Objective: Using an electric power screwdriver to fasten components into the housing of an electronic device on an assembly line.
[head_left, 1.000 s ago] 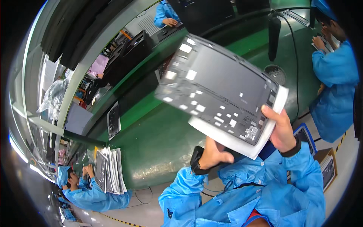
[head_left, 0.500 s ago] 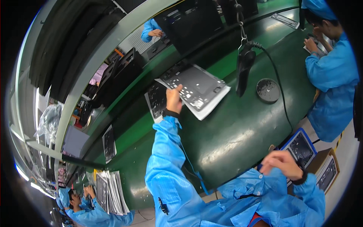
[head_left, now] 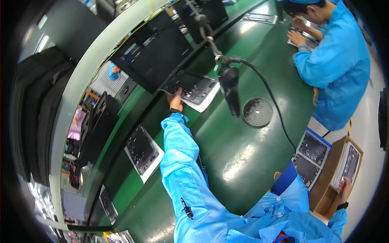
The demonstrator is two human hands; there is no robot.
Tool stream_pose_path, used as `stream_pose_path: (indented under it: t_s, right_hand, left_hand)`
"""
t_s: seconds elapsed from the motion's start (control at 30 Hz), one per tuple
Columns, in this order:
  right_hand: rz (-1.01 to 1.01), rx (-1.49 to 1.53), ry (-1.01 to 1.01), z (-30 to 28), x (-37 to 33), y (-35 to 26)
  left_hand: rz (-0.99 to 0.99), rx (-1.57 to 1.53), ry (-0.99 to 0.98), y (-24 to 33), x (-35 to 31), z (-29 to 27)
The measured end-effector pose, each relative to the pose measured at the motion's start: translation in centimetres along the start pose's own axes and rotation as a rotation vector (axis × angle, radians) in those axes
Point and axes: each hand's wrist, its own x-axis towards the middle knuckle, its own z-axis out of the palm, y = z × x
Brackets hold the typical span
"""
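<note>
My left hand (head_left: 175, 100) grips the near left edge of a flat black panel (head_left: 198, 87) with a white sheet under it, at the far side of the green bench. Small white pieces dot the panel. Far to the right, my right hand (head_left: 345, 189) is closed on the edge of another black panel (head_left: 347, 164), which stands with white sheets in an open cardboard box (head_left: 329, 190). Some of its fingers are hidden behind that edge. Left of the box, two more black panels (head_left: 312, 148) lie in a blue-edged tray (head_left: 321, 137).
A black corded hand tool (head_left: 229, 87) hangs from a chain above the green bench (head_left: 227, 141). Beyond it sits a round dish (head_left: 258, 112) of small bits. Another panel (head_left: 142, 150) lies on the left. A co-worker in blue (head_left: 330, 60) sits at the far right.
My right hand has moved from in front of my body out to the box and closed on a panel. The view has turned. My left hand still holds its panel, now flatter on the bench.
</note>
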Motion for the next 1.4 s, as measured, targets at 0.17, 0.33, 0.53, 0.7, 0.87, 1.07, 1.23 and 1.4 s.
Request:
stream_pose_path:
  t_s: [0.17,0.33,0.53,0.7,0.87,1.07,1.23,1.4]
  right_hand:
    - [0.072,-0.076,0.036,-1.6,0.3,3.5]
    - [0.021,0.025,0.343,-1.4,1.0,4.9]
    - [0.199,0.402,0.385,-3.1,3.1,6.8]
    - [0.371,0.452,0.576,-3.7,5.9,8.7]
    - [0.348,0.514,0.536,-4.7,7.0,9.8]
    - [0.368,0.466,0.571,-5.2,7.9,10.6]
    - [0.268,0.269,0.696,-4.9,8.9,11.2]
    - [0.298,0.168,0.700,-4.4,9.2,10.8]
  left_hand:
    - [0.194,1.342,0.431,3.9,-1.4,-4.0]
    - [0.497,0.645,0.060,7.5,-15.3,-2.4]
    - [0.266,0.716,-0.329,12.1,-39.3,9.2]
    - [0.127,0.620,-0.838,7.5,-45.4,17.4]
    - [0.201,0.612,-0.964,2.7,-45.9,23.3]
    - [0.260,0.637,-0.978,0.5,-45.8,24.2]
    - [0.245,0.643,-0.958,0.1,-45.6,23.6]
    - [0.314,0.638,-1.019,-0.3,-45.1,23.2]
